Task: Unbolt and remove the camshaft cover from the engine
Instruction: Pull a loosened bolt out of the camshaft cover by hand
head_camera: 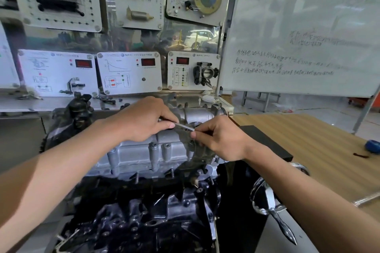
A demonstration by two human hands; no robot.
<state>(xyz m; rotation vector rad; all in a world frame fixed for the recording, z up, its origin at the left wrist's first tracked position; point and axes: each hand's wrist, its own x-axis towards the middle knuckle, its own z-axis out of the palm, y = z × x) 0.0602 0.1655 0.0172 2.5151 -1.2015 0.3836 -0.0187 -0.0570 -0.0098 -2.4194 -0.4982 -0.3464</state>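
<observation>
Head view: the silver cover (144, 154) is seated on top of the engine (148, 217), beside the left edge of the wooden bench (320, 150). Above the cover's far right part, a thin metal tool (185, 126) is gripped by the curled left hand (144, 119) and pinched by the right hand (222, 139). A chrome crank (273, 201) is seen close under the right forearm, and a blue roll (373, 146) at the bench's right edge.
</observation>
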